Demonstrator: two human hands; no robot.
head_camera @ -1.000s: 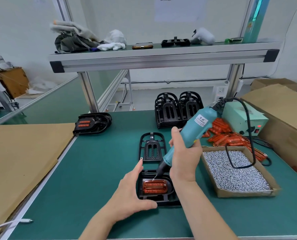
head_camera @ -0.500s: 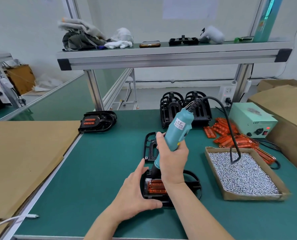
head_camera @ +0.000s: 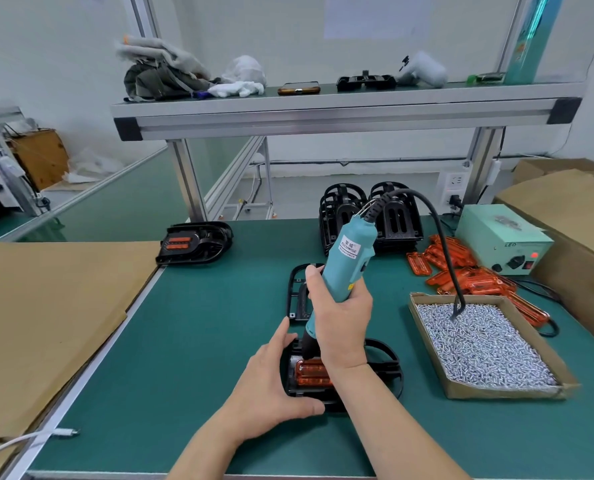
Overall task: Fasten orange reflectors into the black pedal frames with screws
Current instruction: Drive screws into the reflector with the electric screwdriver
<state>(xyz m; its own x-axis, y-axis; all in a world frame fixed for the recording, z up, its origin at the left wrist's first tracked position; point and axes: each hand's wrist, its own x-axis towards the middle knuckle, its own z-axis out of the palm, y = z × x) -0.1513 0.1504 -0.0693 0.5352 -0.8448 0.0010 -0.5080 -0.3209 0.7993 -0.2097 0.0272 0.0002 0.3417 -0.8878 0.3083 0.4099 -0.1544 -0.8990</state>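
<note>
**Reflector fastening at a green-matted bench (head_camera: 202, 341), seen from the worker's head.** The right hand (head_camera: 340, 317) is wrapped tightly round the barrel of a teal electric screwdriver (head_camera: 349, 258). The tool is held nearly upright, with its top leaning away from the worker. Its black nose points down at the far end of an orange reflector (head_camera: 309, 374) seated in a black pedal frame (head_camera: 318, 393), which lies flat near the middle of the bench's near edge (the bit tip itself is hidden behind the hand).

The left hand (head_camera: 274, 382) steadies this frame from its left end. Its fingers are fairly straight, with the index finger against the far-left corner and the thumb laid along the near side; nothing is enclosed in the palm.

Just beyond the right hand lies an empty pedal frame (head_camera: 292, 292), partly covered by that hand. Toward the far edge stand two stacks of black frames (head_camera: 401, 220). A pedal frame fitted with reflectors (head_camera: 195, 242) sits at the left edge, just beside a cardboard sheet (head_camera: 46, 323).

On the right side, a shallow cardboard tray of screws (head_camera: 479, 341) lies near the working frame. Loose orange reflectors (head_camera: 461, 271) are heaped between the tray and a pale green power supply (head_camera: 503, 240) by the far-right corner. The screwdriver's black cable (head_camera: 442, 251) arcs from the tool's top down onto the screws. A white cable (head_camera: 28, 441) lies at the near-left corner.
</note>
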